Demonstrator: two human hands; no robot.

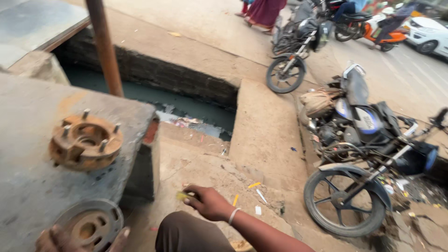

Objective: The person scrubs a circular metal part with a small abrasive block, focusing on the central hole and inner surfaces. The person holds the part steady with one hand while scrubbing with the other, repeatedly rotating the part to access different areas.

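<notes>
Grey slab surface [28,154] across the left of the view, with a stagnant drain channel [154,95] behind it and concrete steps running off to the right. Parked motorcycle [368,154] at right, front wheel toward the camera, more bikes and passers-by beyond on the road. Rust-brown pole [105,46] rising out of the drain.

On the slab, rusty wheel hub [85,141] with 5 studs standing up, lying flat, round with no long axis, well apart from both hands. Nearer the camera, grey brake drum [90,225], also flat, dark centre hole ringed by smaller bolt holes, rim dusty and worn.

Left hand [58,240] at the bottom edge, just beside the drum, fingertips touching or almost touching its lower rim; drum lying up and to the right of that hand, far nearer to it than to the other. Grip hard to judge with the hand cut off by the frame: fingers look spread, nothing clearly clasped.

Right hand [207,201] stretched out over the step above the knee, white bangle at the wrist, fingers curled round a small yellowish object [183,196], too blurred to name.

Yellow and white litter scraps on the step just beyond.
</notes>
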